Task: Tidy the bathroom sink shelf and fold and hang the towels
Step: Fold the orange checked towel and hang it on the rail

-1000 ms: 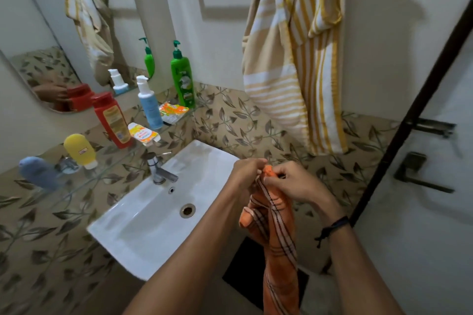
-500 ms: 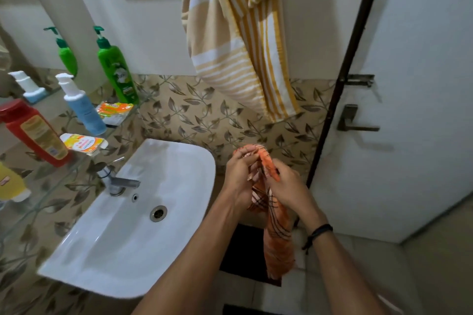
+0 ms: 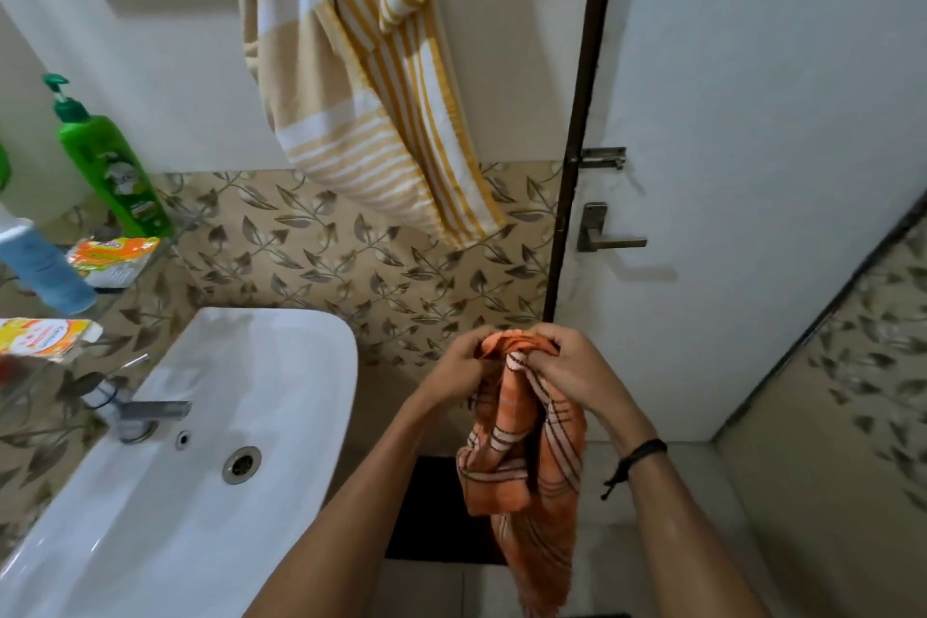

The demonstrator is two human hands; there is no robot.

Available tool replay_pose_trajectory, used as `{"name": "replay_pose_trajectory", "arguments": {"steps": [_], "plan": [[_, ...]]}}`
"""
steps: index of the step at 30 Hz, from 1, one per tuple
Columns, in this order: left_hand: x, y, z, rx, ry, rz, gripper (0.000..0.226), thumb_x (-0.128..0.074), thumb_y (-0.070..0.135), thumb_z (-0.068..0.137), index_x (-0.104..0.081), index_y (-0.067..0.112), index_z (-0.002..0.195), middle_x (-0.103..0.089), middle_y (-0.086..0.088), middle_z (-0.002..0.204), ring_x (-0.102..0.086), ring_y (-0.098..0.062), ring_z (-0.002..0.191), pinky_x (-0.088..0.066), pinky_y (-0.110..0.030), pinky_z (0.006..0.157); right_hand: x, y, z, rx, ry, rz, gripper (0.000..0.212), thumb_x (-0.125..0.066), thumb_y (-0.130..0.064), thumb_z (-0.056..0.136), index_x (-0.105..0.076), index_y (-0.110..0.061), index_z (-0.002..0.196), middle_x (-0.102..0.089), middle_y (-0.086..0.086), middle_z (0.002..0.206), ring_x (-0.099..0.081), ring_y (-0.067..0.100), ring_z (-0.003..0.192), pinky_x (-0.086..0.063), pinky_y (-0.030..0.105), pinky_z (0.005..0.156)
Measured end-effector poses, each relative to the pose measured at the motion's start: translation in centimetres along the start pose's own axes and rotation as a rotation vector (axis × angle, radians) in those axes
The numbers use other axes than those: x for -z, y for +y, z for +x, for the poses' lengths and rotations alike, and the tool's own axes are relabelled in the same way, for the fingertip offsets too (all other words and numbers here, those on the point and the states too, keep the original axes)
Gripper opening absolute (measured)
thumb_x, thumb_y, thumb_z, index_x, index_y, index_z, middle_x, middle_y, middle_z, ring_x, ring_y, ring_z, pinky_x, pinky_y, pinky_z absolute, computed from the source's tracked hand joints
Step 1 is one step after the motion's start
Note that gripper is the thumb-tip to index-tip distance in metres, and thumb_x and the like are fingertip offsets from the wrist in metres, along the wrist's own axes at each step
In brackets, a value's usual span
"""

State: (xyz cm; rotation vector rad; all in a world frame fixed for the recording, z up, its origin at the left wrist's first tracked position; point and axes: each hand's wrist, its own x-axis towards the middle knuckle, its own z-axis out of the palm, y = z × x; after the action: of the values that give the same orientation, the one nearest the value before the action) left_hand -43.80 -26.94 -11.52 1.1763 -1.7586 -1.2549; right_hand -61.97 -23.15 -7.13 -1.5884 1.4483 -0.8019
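An orange towel point(image 3: 526, 472) with dark and white stripes hangs bunched in front of me, to the right of the sink. My left hand point(image 3: 461, 364) and my right hand point(image 3: 572, 366) both grip its top edge, close together. A beige and yellow striped towel point(image 3: 361, 85) hangs unevenly on the wall above. On the glass shelf point(image 3: 170, 236) at the left stand a green pump bottle point(image 3: 113, 166) and a blue bottle point(image 3: 42, 269), with an orange sachet point(image 3: 113, 256) and an orange-yellow packet point(image 3: 45, 336) lying flat.
The white sink point(image 3: 200, 447) with its tap point(image 3: 140, 412) fills the lower left. A white door point(image 3: 752, 166) with a dark frame, latch and handle point(image 3: 602, 236) stands at the right. A dark mat point(image 3: 431, 512) lies on the floor below my hands.
The view has swung right and down, so the mirror and red bottle left the frame. My hands have shifted along the orange towel's top edge and still hold it bunched.
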Motion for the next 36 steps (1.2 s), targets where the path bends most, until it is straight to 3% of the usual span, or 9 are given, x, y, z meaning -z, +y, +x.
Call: {"name": "replay_pose_trajectory", "arguments": {"steps": [4,6,9,13,18,23,27,32,36], "plan": [[-1.2,1.3,1.5,-0.008,0.042,0.067,0.029,-0.061,-0.003,0.085,-0.062,0.026,0.090,-0.063,0.008,0.086,-0.057,0.001,0.079,-0.044,-0.026,0.077,2.0,1.7,0.2,-0.036,-0.097,-0.293,0.040,-0.069,-0.048,0.083,-0.056,-0.045,0.121,-0.070,-0.013,0.110,-0.066,0.015,0.099,-0.055,0.038,0.084],[-1.6,2.4,2.0,-0.051,-0.039,0.194,0.024,-0.069,0.013,0.082,-0.060,0.031,0.094,-0.064,0.012,0.088,-0.059,-0.003,0.080,-0.047,-0.029,0.076,2.6,2.3,0.5,0.016,-0.003,-0.338,0.028,-0.067,-0.043,0.086,-0.061,-0.048,0.113,-0.072,-0.014,0.105,-0.068,0.017,0.098,-0.055,0.039,0.082],[-2.0,3.6,2.8,-0.102,-0.164,0.491,0.039,-0.070,0.017,0.077,-0.049,0.038,0.103,-0.064,0.010,0.098,-0.061,-0.009,0.088,-0.050,-0.034,0.076,3.9,3.1,0.9,0.028,0.042,-0.263,0.017,-0.061,-0.032,0.086,-0.068,-0.047,0.089,-0.073,-0.011,0.087,-0.068,0.016,0.087,-0.054,0.041,0.077],[-2.1,2.9,3.4,-0.143,-0.105,0.697,0.027,-0.064,0.019,0.081,-0.061,0.028,0.107,-0.059,0.012,0.099,-0.059,-0.013,0.095,-0.045,-0.031,0.074,5.8,4.3,0.9,0.027,-0.033,-0.236,0.015,-0.060,-0.033,0.082,-0.072,-0.032,0.091,-0.074,-0.009,0.085,-0.067,0.012,0.085,-0.054,0.039,0.082],[-2.0,1.9,3.3,-0.075,0.100,0.575,0.016,-0.063,0.012,0.087,-0.070,0.023,0.097,-0.069,0.014,0.086,-0.068,-0.014,0.088,-0.048,-0.029,0.070,7.8,5.8,1.3,-0.004,0.042,-0.270,0.010,-0.071,-0.035,0.086,-0.072,-0.030,0.078,-0.070,-0.016,0.073,-0.065,0.003,0.075,-0.051,0.032,0.071],[-1.7,3.5,4.5,-0.104,0.136,0.093,0.025,-0.065,-0.005,0.089,-0.069,0.017,0.099,-0.073,0.002,0.098,-0.071,-0.013,0.088,-0.058,-0.030,0.074,7.3,6.0,2.1,0.057,0.205,-0.272,0.014,-0.070,-0.033,0.089,-0.068,-0.039,0.077,-0.066,-0.024,0.071,-0.061,-0.005,0.074,-0.041,0.018,0.060],[-1.4,4.6,6.2,-0.221,0.106,0.121,0.014,-0.070,0.000,0.089,-0.071,0.011,0.098,-0.074,0.003,0.091,-0.071,-0.013,0.086,-0.055,-0.027,0.076,4.9,5.0,3.3,0.193,0.269,-0.099,0.018,-0.066,-0.019,0.095,-0.065,-0.029,0.080,-0.062,-0.014,0.079,-0.060,-0.001,0.078,-0.041,0.012,0.063],[-0.3,4.5,7.2,-0.256,0.155,0.145,0.027,-0.065,-0.003,0.092,-0.070,0.024,0.092,-0.071,0.010,0.087,-0.067,0.000,0.084,-0.052,-0.022,0.080,3.0,4.1,4.0,0.119,0.285,0.088,0.012,-0.059,-0.042,0.099,-0.065,-0.032,0.097,-0.071,-0.014,0.082,-0.067,-0.002,0.078,-0.054,0.023,0.069],[0.4,4.1,7.8,-0.291,-0.013,0.299,0.010,-0.065,0.013,0.094,-0.074,0.016,0.097,-0.075,0.001,0.092,-0.071,-0.013,0.089,-0.056,-0.038,0.081,2.8,3.4,4.2,0.141,0.225,0.035,0.030,-0.064,-0.054,0.091,-0.062,-0.039,0.116,-0.072,-0.017,0.099,-0.067,-0.004,0.092,-0.056,0.021,0.080]]}}
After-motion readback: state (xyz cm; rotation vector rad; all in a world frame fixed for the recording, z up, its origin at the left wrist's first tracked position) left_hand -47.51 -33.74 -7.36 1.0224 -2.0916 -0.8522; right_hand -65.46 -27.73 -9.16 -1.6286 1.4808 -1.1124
